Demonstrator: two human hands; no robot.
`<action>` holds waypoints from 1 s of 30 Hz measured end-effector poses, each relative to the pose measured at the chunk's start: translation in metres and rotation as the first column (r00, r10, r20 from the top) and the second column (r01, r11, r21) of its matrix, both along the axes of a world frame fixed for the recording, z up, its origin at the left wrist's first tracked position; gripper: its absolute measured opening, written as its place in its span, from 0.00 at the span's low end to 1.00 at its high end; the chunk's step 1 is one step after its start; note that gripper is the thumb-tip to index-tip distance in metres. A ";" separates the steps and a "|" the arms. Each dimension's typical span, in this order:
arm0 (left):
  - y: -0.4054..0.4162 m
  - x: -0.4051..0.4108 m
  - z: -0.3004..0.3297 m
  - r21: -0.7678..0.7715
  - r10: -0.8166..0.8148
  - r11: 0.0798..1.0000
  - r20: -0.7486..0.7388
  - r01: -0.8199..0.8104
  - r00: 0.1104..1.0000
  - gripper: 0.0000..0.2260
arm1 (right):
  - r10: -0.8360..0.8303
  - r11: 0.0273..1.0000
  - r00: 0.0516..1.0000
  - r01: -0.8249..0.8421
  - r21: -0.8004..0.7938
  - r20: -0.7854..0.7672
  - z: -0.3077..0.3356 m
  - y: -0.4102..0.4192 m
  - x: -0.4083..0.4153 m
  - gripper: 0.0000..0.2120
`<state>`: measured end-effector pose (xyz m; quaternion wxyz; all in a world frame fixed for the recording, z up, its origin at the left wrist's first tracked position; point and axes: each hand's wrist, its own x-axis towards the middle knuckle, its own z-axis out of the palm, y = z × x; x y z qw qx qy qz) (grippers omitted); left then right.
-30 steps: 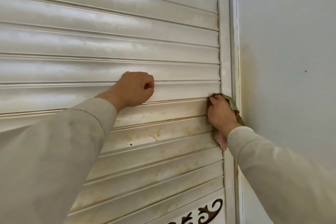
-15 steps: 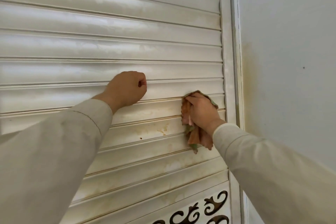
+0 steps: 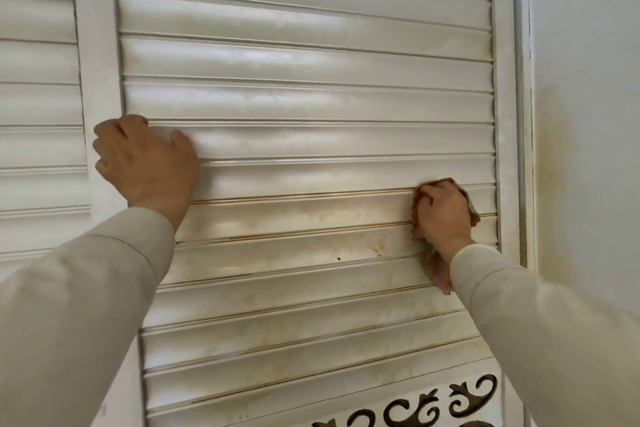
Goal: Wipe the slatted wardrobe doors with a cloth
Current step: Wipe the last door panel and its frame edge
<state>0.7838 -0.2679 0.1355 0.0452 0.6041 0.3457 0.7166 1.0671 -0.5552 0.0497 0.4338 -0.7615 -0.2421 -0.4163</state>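
The slatted wardrobe door (image 3: 304,107) has a painted white finish, smooth and semi-glossy, with soft sheen along the upper slats. Its lower slats (image 3: 311,319) look duller, mottled with yellowish-brown stains and rust-coloured specks. The upright frame (image 3: 504,80) carries the same glossy white coat. A cutout scroll panel (image 3: 433,406) below shows a flat white face. The cloth (image 3: 438,270) is soft, crumpled fabric, matt, pinkish-brown with a green edge. The sleeves (image 3: 69,322) are matt beige woven cloth. The wall (image 3: 588,45) is matt painted, faintly yellowed near the frame.
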 end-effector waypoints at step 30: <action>0.052 -0.027 -0.031 -0.338 -0.109 0.927 0.165 0.160 0.980 0.33 | 0.760 0.646 0.239 -0.163 0.746 -0.605 0.027 0.004 -0.014 0.17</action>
